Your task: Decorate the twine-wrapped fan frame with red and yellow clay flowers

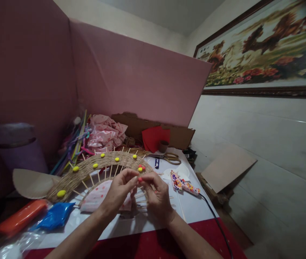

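A small red clay piece [140,179] is pinched between the fingertips of my left hand [120,189] and my right hand [158,196]. Both hands are closed and hover over a fan-shaped craft of woven twine [84,169] with thin wooden sticks. Yellow clay dots [95,166] sit spaced along the twine band. Just beyond my fingertips, red dots [143,168] cluster around another yellow one. Polka-dot fabric [99,196] covers the inner half circle, partly hidden by my left hand.
A flower-patterned glue gun [183,183] lies right, its black cord [217,225] running off the front. Scissors [169,157] and a blue cutter [157,162] lie behind. Orange [22,217] and blue clay packs [54,216] are at left. Crumpled pink fabric [105,132] is at the back.
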Demonstrator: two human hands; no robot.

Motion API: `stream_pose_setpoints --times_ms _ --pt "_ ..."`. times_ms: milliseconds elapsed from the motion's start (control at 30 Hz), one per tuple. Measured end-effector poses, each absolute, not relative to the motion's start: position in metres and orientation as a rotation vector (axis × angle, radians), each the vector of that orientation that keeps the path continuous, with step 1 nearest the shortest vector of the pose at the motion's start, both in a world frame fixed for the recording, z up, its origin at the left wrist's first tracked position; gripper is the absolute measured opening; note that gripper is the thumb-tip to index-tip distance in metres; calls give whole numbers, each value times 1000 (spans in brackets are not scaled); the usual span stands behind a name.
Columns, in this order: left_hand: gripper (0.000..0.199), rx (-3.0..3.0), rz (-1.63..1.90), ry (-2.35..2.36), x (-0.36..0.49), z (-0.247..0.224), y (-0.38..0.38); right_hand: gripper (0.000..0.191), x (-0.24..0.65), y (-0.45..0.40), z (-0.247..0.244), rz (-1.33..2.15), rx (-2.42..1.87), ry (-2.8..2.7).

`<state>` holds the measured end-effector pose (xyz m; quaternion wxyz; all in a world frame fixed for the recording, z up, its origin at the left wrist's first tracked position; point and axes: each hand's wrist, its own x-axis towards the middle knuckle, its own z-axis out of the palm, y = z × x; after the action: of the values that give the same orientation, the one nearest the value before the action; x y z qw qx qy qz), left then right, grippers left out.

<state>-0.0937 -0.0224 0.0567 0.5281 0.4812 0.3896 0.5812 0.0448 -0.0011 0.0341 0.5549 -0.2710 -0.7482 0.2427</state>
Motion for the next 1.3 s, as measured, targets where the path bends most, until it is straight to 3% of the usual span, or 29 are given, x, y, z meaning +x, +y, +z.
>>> stream_pose_setpoints --times_ms 367,1100,1300 --pt "22 1162 1339 983 -95 56 -21 15 49 2 38 498 -611 -1866" --pt "15 1153 1297 1100 -94 48 -16 10 47 4 35 407 -511 -1947" --pt "9 918 1419 859 -96 53 -18 5 44 5 35 572 -758 -1638"
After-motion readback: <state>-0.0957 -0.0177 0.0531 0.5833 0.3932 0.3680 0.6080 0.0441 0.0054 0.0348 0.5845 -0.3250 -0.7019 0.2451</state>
